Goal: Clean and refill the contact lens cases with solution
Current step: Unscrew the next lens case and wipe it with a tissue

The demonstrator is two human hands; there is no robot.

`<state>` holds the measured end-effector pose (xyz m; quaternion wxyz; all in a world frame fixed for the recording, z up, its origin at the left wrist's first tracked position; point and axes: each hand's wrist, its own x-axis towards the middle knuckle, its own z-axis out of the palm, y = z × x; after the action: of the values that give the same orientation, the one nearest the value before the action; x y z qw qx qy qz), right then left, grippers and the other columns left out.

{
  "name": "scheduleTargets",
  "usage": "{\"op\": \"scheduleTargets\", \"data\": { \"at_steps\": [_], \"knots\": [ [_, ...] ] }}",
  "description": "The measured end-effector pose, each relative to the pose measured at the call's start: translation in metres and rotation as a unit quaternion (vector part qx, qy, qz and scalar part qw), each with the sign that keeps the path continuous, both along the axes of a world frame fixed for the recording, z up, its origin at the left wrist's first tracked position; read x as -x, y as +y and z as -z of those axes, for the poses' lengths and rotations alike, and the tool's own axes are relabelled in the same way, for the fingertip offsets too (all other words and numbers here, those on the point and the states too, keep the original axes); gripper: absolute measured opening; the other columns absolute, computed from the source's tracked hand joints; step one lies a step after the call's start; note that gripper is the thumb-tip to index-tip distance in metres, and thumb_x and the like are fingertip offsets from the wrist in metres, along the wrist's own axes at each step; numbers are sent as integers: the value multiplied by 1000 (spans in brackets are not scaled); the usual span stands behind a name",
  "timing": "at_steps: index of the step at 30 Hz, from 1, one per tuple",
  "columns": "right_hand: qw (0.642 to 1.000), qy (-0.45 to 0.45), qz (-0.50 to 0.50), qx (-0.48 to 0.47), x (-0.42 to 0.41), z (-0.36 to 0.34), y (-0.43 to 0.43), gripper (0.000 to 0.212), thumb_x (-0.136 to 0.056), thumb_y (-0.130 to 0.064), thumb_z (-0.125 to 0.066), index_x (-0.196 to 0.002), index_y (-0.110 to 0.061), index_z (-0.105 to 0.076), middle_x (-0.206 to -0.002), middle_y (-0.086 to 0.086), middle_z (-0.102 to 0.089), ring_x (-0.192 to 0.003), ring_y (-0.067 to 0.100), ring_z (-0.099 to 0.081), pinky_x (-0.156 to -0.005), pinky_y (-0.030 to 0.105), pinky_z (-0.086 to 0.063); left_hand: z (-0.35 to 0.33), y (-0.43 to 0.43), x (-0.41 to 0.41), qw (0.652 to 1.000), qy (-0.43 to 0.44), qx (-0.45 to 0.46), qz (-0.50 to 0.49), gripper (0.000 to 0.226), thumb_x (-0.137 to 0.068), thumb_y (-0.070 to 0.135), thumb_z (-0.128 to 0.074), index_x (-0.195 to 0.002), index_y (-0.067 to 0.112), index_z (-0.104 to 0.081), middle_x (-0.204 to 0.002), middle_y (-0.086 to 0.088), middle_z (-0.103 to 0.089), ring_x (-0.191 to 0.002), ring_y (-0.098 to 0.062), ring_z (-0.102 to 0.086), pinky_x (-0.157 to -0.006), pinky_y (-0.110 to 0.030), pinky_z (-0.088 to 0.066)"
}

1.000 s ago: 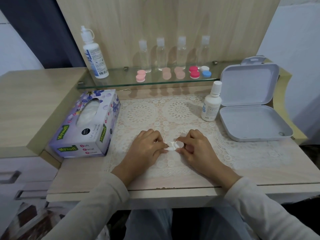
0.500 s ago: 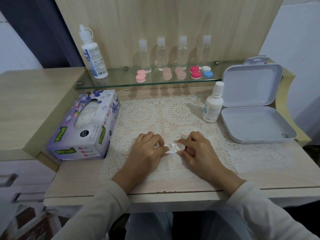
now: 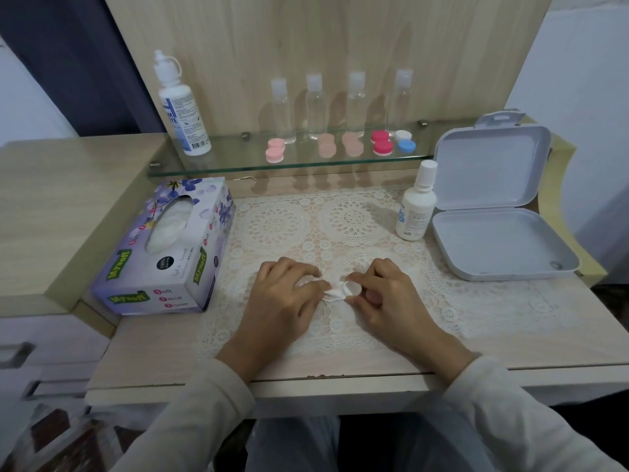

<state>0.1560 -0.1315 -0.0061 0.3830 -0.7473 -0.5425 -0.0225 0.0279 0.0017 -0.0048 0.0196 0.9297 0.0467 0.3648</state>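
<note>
A home dressing table is suggested by a lace mat (image 3: pixel 340 226), tissue box (image 3: pixel 166 247) and glass shelf (image 3: pixel 238 165).

Light wood back panel (image 3: pixel 340 35) fills the upper centre, grain vertical. Glass shelf (image 3: pixel 238 165) runs across its foot on small metal clips. Pale wood-grain desktop (image 3: pixel 153 352) spans the middle; lace mat (image 3: pixel 357 219) covers most of it. Raised side cabinet (image 3: pixel 68 199) at left, same light wood. Pale drawers (image 3: pixel 68 335) at lower left. Dark blue-grey curtain or panel (image 3: pixel 85 63) at upper left, cannot tell which. White wall (image 3: pixel 578 63) at upper right. Light even; soft shadows on the back panel.
</note>
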Motion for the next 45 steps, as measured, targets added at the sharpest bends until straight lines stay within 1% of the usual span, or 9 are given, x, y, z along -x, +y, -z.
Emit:
{"op": "scheduleTargets", "data": {
  "at_steps": [4, 8, 17, 25, 30, 36, 40, 42, 45],
  "knots": [
    [1000, -6, 3, 1, 1, -1, -1, 21, -72, -8, -73, -92, -8, -70, -72, -10, -35, -68, 10, -38, -61, 14, -25, -1, -1, -1, 1000, 10, -10, 4, 13, -80, 22, -60, -81, 16, -72, -97, -1, -67, -91, -17, -48, -77, -30, -31],
    [1000, -8, 7, 4, 1, 0, -2, 23, -71, -10, -72, -94, -7, -70, -74, -7, -38, -70, 12, -39, -62, 13, -24, 1, 1, -1, 999, 41, -8, 16, 18, -80, 29, -59, -83, 17, -72, -97, -1, -66, -91, -17, -45, -77, -30, -30],
    [1000, -9, 3, 10, 0, 1, -1, 22, -71, -8, -72, -92, -8, -70, -74, -6, -39, -69, 13, -39, -61, 14, -24, 3, -1, -3, 994, 49, 80, 47, 19, -81, 16, -55, -79, 2, -68, -77, -6, -57, -72, -13, -46, -62, -24, -43],
    [1000, -9, 5, 21, 1, 1, -2, 24, -71, -6, -74, -94, -9, -70, -74, -7, -37, -70, 11, -38, -62, 13, -22, 0, -5, 1, 995, 63, 52, 49, 22, -84, 15, -52, -82, 2, -69, -79, -10, -58, -67, -19, -51, -51, -30, -47],
    [1000, -5, 6, 25, 0, 3, -1, 24, -72, -11, -71, -96, -9, -70, -74, -7, -38, -71, 11, -39, -64, 13, -24, 5, -3, -1, 994, 51, 78, 55, 18, -82, 14, -55, -82, 2, -68, -77, -7, -56, -72, -12, -46, -60, -22, -43],
    [1000, -10, 12, 17, -2, 5, -1, 23, -73, -11, -70, -96, -9, -70, -79, -1, -50, -76, 12, -42, -67, 16, -29, -4, 1, 0, 972, -31, 231, 19, 25, -79, 26, -61, -77, 2, -70, -73, -3, -64, -68, -2, -53, -64, -5, -40],
    [1000, -14, 25, 6, -4, 5, -1, 36, -71, -21, -66, -105, -11, -68, -94, 3, -58, -86, 13, -46, -74, 25, -36, -9, -3, 7, 937, -76, 342, -6, 26, -74, 36, -62, -82, 13, -70, -73, 15, -65, -69, 3, -59, -65, -9, -43],
    [999, 19, 30, -23, -3, 1, -1, 40, -70, -25, -67, -107, -10, -68, -99, 3, -59, -90, 14, -51, -77, 22, -37, -10, -6, 7, 927, -80, 367, -5, 25, -72, 40, -60, -82, 18, -69, -77, 18, -65, -74, 1, -59, -67, -10, -43],
    [991, 92, 34, -93, -3, -8, -5, 31, -70, -27, -69, -98, -14, -72, -94, -1, -61, -88, 11, -57, -78, 14, -42, -13, -10, 5, 918, -84, 388, 0, 22, -70, 44, -59, -82, 27, -67, -87, 21, -63, -88, 2, -55, -74, -10, -40]
  ]
}}
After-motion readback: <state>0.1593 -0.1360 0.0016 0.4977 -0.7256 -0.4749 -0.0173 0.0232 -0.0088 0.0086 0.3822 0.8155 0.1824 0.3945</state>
